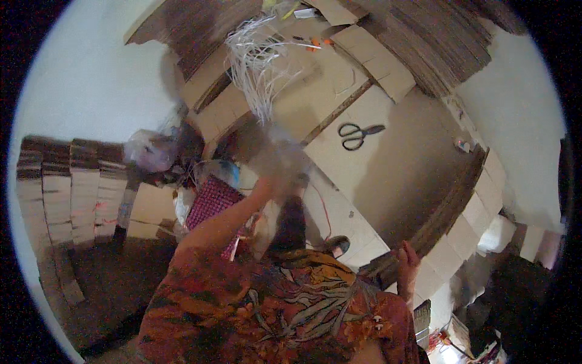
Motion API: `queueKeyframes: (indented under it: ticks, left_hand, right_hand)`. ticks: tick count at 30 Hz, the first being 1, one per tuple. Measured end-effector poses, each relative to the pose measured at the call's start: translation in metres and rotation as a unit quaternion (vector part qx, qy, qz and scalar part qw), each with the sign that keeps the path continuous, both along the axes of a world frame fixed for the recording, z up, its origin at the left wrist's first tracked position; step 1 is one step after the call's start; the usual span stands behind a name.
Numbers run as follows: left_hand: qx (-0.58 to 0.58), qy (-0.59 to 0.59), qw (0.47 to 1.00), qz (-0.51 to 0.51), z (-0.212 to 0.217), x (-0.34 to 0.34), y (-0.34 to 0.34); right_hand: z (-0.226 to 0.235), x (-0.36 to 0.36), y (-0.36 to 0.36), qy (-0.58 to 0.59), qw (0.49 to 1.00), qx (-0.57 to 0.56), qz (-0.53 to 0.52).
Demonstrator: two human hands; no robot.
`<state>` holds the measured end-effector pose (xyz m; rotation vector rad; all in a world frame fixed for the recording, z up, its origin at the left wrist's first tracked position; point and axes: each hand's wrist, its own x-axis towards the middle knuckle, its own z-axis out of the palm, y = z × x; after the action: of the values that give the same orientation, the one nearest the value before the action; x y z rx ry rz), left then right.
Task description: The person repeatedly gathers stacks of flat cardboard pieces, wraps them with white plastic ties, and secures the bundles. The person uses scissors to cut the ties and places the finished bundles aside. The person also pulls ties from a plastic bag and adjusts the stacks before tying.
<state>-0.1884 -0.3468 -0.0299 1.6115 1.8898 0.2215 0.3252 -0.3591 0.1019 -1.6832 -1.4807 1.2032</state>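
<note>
Your left hand (282, 173) is at the middle of the frame, below a bundle of white strips (251, 67) that spreads across the upper middle and narrows downward toward that hand. The hand is smeared by blur, so I cannot tell whether it is open, closed or gripping the strips. Your right hand (409, 258) is at the lower right, near the edge of the brown cardboard (418, 176); its fingers look curled inward, but it is too small and dim to tell whether they are closed or hold anything.

Right of centre, you have black-handled scissors (359, 136) lying on the cardboard, well apart from both hands. Small orange pieces (313, 44) lie at the top, just right of the strips. Beside your left forearm, left of centre, is a purple woven bag (213, 199), with a translucent plastic bag (147, 151) farther to the upper left. A thin red cord (325, 212) curves below the middle. Stacked cardboard (85, 188) fills the left side, and another cardboard stack (433, 42) the upper right. Your patterned orange garment (285, 309) covers the bottom.
</note>
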Motion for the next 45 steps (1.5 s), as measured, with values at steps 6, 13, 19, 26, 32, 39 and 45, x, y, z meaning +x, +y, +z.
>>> queueKeyframes:
  ticks: [6,13,19,26,32,39,45]
  left_hand:
    - [0.101,0.143,0.984,0.032,-0.023,-0.060,0.198]
    - [0.101,0.271,0.952,0.102,-0.091,-0.107,0.333]
    - [0.101,0.268,0.958,0.029,-0.109,-0.135,0.359]
    - [-0.013,-0.151,0.988,-0.034,0.008,-0.023,0.312]
    - [-0.011,-0.296,0.937,-0.185,0.121,0.050,0.208]
    - [-0.055,-0.208,0.953,-0.213,0.081,0.027,0.174]
    - [-0.022,-0.053,0.996,-0.065,0.062,-0.008,0.239]
  right_hand:
    - [0.005,-0.107,0.045,0.188,0.962,-0.150,-0.131]
    - [0.052,-0.241,0.129,0.133,0.970,-0.201,0.015]
    - [0.008,-0.240,0.121,0.077,0.975,-0.207,-0.035]
    - [0.014,-0.281,0.180,0.211,0.941,-0.249,-0.082]
    - [-0.007,-0.305,0.254,0.426,0.849,-0.311,-0.041]
    - [0.053,-0.264,0.318,0.543,0.787,-0.292,0.003]
    - [0.077,-0.250,0.351,0.453,0.847,-0.275,0.040]
